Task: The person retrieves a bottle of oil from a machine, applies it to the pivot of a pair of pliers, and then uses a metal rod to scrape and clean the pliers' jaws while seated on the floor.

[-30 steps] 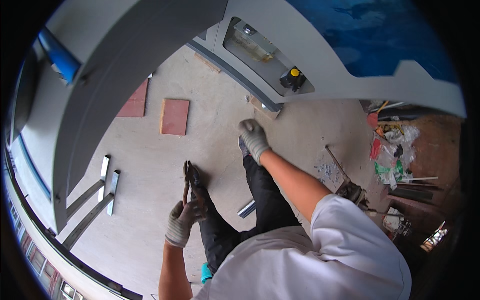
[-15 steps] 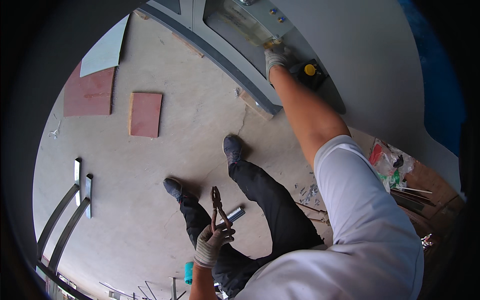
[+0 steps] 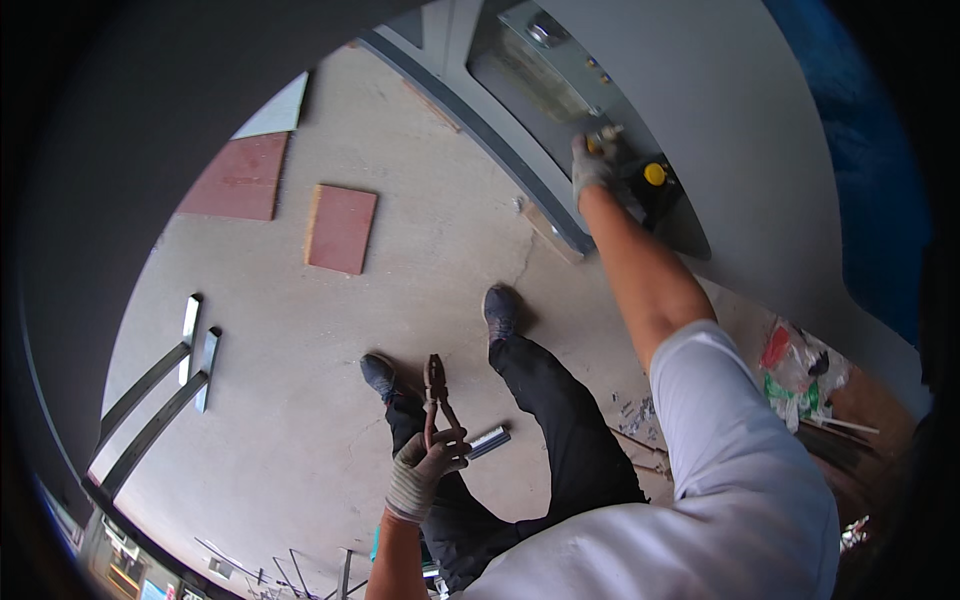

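Observation:
My left hand (image 3: pixel 424 476), in a striped knit glove, is closed round the handles of rusty pliers (image 3: pixel 434 385). Their jaws point up and away from me, over the floor. My right hand (image 3: pixel 588 168), gloved too, reaches into the opening of a grey machine housing (image 3: pixel 760 130). Its fingers close on a small fitting (image 3: pixel 606 140) with yellow and metallic parts, blurred in detail. The fitting is just below the corner of a cloudy tank (image 3: pixel 545 85). Beside this hand stands a black container with a yellow cap (image 3: pixel 655 174).
Wood blocks (image 3: pixel 550 232) sit by the housing's lower edge. Reddish boards (image 3: pixel 342 230) lie on the concrete floor, with metal rails (image 3: pixel 150 405) at left. A short metal piece (image 3: pixel 489 441) lies by my legs. Plastic bags (image 3: pixel 800 370) and scraps are at right.
The view has shifted, so the scene sits farther right. My right hand and the fitting are slightly farther from the tank's corner. The pliers stay in my left hand.

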A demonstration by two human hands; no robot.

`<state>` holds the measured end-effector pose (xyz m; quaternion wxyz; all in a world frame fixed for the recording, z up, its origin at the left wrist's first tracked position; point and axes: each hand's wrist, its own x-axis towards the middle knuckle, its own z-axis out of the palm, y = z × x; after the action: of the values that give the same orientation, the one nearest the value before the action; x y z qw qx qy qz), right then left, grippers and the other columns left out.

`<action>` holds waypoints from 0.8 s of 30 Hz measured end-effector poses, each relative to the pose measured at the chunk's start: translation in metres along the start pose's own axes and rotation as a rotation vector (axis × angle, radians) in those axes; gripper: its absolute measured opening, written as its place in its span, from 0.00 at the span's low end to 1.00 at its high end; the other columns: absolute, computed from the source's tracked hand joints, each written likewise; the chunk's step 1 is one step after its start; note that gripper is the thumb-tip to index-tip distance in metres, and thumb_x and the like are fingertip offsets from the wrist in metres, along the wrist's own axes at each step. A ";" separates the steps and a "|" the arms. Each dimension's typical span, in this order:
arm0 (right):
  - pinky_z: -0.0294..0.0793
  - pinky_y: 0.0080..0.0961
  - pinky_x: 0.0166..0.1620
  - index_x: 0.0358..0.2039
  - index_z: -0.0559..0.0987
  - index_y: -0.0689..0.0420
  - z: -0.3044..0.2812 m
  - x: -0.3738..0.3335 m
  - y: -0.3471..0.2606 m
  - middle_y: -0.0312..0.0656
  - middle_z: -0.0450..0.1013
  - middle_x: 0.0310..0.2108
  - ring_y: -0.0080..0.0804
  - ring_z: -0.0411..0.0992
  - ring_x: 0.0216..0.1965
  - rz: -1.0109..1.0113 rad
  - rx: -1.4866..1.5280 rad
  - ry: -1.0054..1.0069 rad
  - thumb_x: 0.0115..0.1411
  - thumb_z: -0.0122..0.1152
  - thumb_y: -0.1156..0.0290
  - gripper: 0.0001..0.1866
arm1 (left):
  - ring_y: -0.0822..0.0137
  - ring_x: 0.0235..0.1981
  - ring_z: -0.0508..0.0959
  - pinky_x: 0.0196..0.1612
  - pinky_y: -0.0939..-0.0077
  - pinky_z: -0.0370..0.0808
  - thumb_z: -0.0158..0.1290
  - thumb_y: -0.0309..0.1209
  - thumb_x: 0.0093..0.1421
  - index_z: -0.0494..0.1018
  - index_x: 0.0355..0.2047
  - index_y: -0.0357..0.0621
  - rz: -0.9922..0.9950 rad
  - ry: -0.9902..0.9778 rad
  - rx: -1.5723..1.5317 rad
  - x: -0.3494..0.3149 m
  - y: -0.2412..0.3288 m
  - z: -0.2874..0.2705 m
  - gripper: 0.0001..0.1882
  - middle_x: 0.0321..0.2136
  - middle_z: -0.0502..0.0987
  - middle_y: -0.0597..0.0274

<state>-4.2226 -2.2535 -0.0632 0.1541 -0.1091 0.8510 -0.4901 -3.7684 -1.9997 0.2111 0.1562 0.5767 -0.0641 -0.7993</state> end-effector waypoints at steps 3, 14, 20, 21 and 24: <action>0.73 0.24 0.47 0.51 0.72 0.59 -0.056 -0.074 -0.016 0.37 0.73 0.44 0.26 0.72 0.43 -0.154 -0.088 -0.221 0.57 0.71 0.60 0.27 | 0.58 0.46 0.82 0.48 0.64 0.81 0.52 0.32 0.68 0.74 0.49 0.34 0.059 -0.051 -0.026 -0.023 0.016 0.012 0.15 0.50 0.78 0.47; 0.78 0.32 0.45 0.51 0.72 0.56 -0.225 -0.307 -0.221 0.46 0.78 0.37 0.40 0.79 0.39 -0.439 -0.255 -1.042 0.58 0.67 0.60 0.24 | 0.58 0.46 0.81 0.52 0.60 0.77 0.55 0.43 0.67 0.70 0.48 0.36 0.389 -0.300 -0.133 -0.148 0.111 0.049 0.22 0.48 0.78 0.48; 0.78 0.33 0.44 0.50 0.72 0.56 -0.256 -0.358 -0.337 0.45 0.77 0.37 0.40 0.79 0.38 -0.696 -0.148 -1.200 0.57 0.67 0.66 0.22 | 0.59 0.42 0.80 0.50 0.61 0.77 0.56 0.48 0.66 0.69 0.52 0.39 0.543 -0.383 -0.139 -0.232 0.147 0.046 0.26 0.44 0.78 0.48; 0.78 0.32 0.45 0.49 0.71 0.57 -0.259 -0.365 -0.352 0.44 0.77 0.37 0.39 0.78 0.38 -0.711 -0.148 -1.211 0.56 0.67 0.70 0.22 | 0.59 0.42 0.80 0.49 0.61 0.77 0.56 0.48 0.65 0.68 0.52 0.39 0.549 -0.380 -0.138 -0.246 0.153 0.046 0.26 0.44 0.78 0.49; 0.77 0.31 0.45 0.49 0.71 0.57 -0.271 -0.396 -0.390 0.43 0.77 0.38 0.39 0.78 0.38 -0.678 -0.084 -1.247 0.56 0.68 0.70 0.22 | 0.58 0.42 0.80 0.49 0.61 0.77 0.58 0.47 0.64 0.68 0.49 0.40 0.595 -0.423 -0.195 -0.287 0.167 0.048 0.24 0.45 0.78 0.48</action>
<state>-3.9416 -2.0971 0.4649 0.4470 -0.6338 0.5416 -0.3241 -3.7019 -2.0675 0.5330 0.4191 0.3374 -0.1834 -0.8227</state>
